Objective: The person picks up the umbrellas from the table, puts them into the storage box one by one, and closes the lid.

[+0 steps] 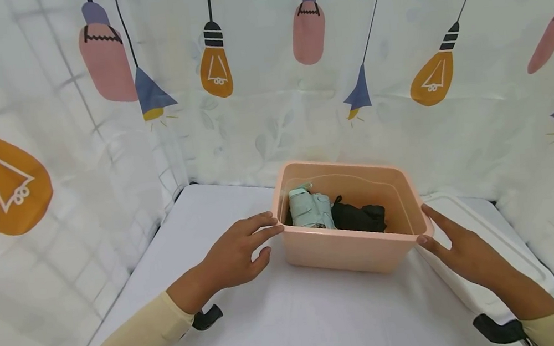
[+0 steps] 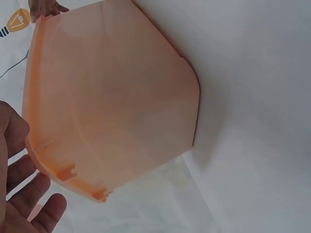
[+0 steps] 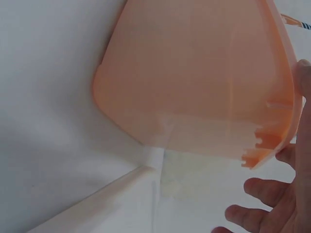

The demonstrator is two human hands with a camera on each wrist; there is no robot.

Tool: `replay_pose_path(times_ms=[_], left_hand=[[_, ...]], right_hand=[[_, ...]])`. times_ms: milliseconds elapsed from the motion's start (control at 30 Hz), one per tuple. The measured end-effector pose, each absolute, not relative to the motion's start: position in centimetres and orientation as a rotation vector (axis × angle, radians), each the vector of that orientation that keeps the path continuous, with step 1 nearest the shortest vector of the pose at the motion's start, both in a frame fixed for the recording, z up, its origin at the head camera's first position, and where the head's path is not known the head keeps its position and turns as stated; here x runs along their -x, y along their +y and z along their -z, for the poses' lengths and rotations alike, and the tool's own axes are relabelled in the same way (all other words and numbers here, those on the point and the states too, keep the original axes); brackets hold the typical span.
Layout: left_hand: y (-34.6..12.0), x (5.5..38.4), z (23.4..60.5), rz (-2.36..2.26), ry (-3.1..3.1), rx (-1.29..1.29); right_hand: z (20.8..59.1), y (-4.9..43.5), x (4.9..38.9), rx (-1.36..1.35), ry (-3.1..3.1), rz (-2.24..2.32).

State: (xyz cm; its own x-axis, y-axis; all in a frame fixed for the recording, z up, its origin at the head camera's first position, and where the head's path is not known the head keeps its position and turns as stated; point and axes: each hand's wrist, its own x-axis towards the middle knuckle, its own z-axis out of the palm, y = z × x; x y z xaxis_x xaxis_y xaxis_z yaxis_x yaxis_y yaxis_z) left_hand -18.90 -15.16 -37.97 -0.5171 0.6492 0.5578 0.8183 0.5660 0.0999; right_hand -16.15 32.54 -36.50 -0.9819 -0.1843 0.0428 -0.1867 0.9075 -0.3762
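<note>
A peach plastic bin (image 1: 345, 253) stands on the white-covered table, its open top facing up. Inside it, a rolled pale-green cloth-like bundle (image 1: 305, 208) lies at the left, with a black bundle (image 1: 358, 216) beside it. My left hand (image 1: 236, 249) reaches to the bin's left front corner, fingertips at the rim, fingers loosely extended. At the right front corner, my right hand (image 1: 470, 252) touches the rim with thumb and fingertips spread apart. Both wrist views show the bin's outer wall (image 2: 116, 87), with the right hand's fingers (image 3: 262, 191) spread beneath the rim.
A white lid-like panel (image 1: 494, 246) lies on the table to the right of the bin, partly under my right arm. Behind the bin hangs a white curtain (image 1: 262, 124) printed with lamps and bulbs. The table's left edge runs beside another curtain side.
</note>
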Motion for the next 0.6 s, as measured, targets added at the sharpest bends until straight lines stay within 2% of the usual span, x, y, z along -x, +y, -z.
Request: replay_pose_path(times_ms=[300,600], left_hand=[[-15.3,18.8,38.1,0.483,-2.352,1.168],[-15.2,18.9,38.1,0.492,-2.336,1.175]], right_hand=[[37.4,35.1,16.7,-0.296,-3.000,-0.692],[39.2,38.3,18.5,-0.135,-3.064,-0.597]])
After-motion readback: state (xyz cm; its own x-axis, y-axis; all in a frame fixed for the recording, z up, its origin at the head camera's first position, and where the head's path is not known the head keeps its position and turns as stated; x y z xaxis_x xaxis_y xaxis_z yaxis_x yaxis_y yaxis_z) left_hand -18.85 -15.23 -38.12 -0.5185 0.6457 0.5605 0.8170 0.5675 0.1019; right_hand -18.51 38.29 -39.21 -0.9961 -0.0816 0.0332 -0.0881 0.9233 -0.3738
